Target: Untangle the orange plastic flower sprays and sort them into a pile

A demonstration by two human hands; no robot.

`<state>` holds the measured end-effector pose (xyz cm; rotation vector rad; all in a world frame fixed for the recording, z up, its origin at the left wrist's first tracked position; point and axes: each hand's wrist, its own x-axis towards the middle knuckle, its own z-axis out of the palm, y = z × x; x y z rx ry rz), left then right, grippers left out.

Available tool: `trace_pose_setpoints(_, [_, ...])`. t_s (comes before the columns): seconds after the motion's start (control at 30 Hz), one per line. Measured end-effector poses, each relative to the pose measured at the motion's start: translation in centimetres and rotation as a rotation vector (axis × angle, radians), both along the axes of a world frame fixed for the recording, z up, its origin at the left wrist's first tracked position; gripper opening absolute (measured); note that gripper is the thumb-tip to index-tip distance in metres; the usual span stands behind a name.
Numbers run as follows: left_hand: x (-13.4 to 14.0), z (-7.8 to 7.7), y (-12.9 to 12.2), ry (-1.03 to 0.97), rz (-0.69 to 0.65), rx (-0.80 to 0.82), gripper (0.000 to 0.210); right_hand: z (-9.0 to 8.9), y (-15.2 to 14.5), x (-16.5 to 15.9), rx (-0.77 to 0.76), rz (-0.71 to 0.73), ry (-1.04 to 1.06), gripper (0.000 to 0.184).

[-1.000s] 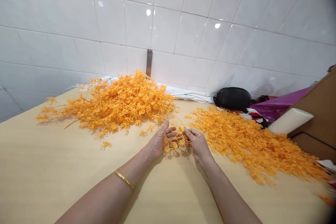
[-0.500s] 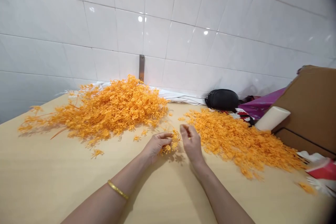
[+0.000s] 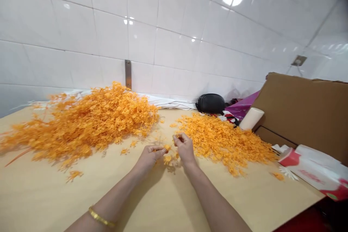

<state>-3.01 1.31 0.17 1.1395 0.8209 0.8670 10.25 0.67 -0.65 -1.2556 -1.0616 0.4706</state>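
My left hand (image 3: 149, 157) pinches a small sprig of orange artificial flowers (image 3: 168, 159) just above the tabletop, between the two orange heaps. My right hand (image 3: 186, 149) is close beside it on the right, thumb and fingers pressed together. What those fingers hold, if anything, is too small to make out. On the left lies a large heap of orange artificial flower stems (image 3: 108, 116), tangled and branching. A lower, flatter heap of loose orange flower pieces (image 3: 220, 139) spreads out to the right of my right hand.
Against the tiled wall sits a black case (image 3: 210, 103), with white cloth (image 3: 174, 103) along the table's back edge. To the right are a white roll (image 3: 251, 118), a cardboard box (image 3: 301, 112) and a red-and-white packet (image 3: 312, 170). Several stray orange pieces dot the light tabletop (image 3: 108, 195).
The view has turned to the right, bringing more of the box and packet into sight. My right hand's fingers have moved nearer to the sprig, which my left hand still holds.
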Motion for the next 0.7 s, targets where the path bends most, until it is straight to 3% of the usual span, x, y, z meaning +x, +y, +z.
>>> trace_pose_setpoints(0.2, [0.41,-0.31,0.01,-0.059,0.020,0.041,0.013,-0.44,0.73,-0.13,0.011,-0.148,0.162,0.021])
trace_pose_setpoints(0.57, [0.89,-0.17,-0.34,-0.113,0.022,0.073,0.011,-0.55,1.11,-0.71,0.003,-0.241,0.154,0.023])
trace_pose_setpoints(0.7, [0.95,-0.39,-0.45,-0.131,0.026,0.081,0.011,0.27,0.68,-0.04,0.016,-0.260,0.187,0.023])
